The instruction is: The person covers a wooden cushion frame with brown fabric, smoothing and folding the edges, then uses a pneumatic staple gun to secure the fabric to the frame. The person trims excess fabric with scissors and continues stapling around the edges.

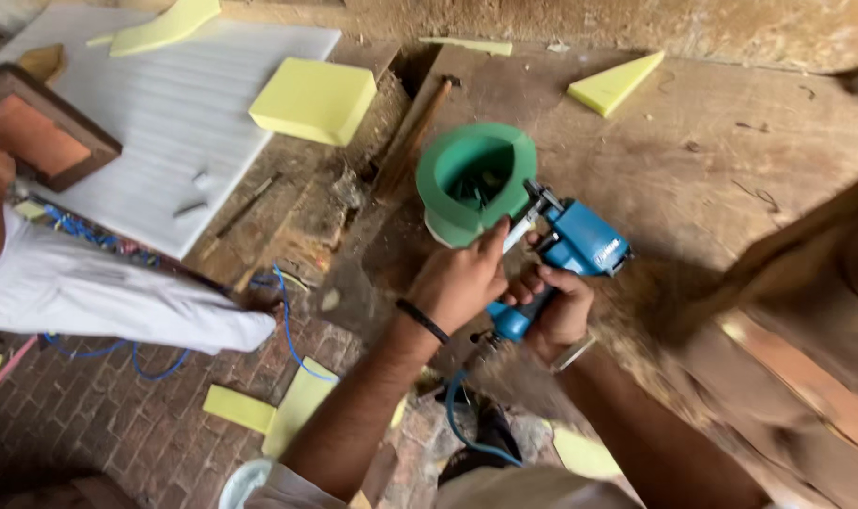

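1. Your right hand (559,316) is clenched around the handle of the blue pneumatic staple gun (570,253); your left hand (462,283) pinches its metal nose, beside the green plastic bowl (471,179).
2. Open wooden surface lies to the right.
3. Brick floor lies below; 1 white panel (156,113) lies at the left.
4. I count 3 yellow foam blocks (313,99) up there.

Left hand (459,281) pinching; right hand (559,311) fisted, both arms extended.

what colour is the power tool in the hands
Blue power tool, gripped by the right hand, left hand at its front; head view.
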